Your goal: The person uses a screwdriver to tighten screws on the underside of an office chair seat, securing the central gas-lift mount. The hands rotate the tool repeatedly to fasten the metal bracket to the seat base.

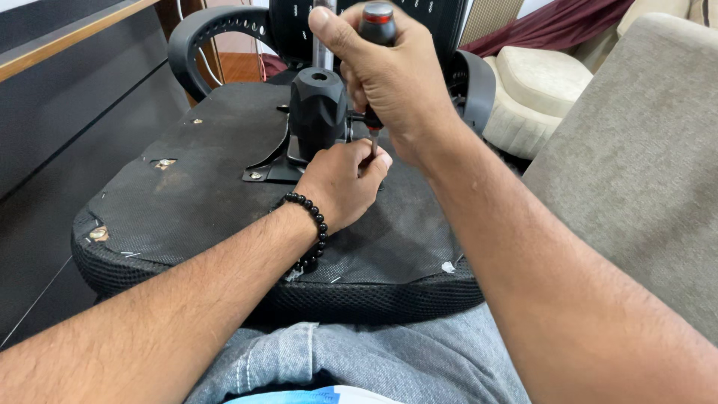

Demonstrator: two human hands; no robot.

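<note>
Upturned chair seat (202, 202) lies across the lap, black mechanism block (318, 108) bolted near its far edge. Right hand (389, 82) wrapped tight round a screwdriver (376, 30), held upright just beside the block. Left hand (340, 183) pinches the shaft down low

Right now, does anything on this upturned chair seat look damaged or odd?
Yes. The seat's fabric underside is torn at two spots near its left edge: one hole shows bare material, and another sits at the front corner. Loose staples poke out nearby.
</note>
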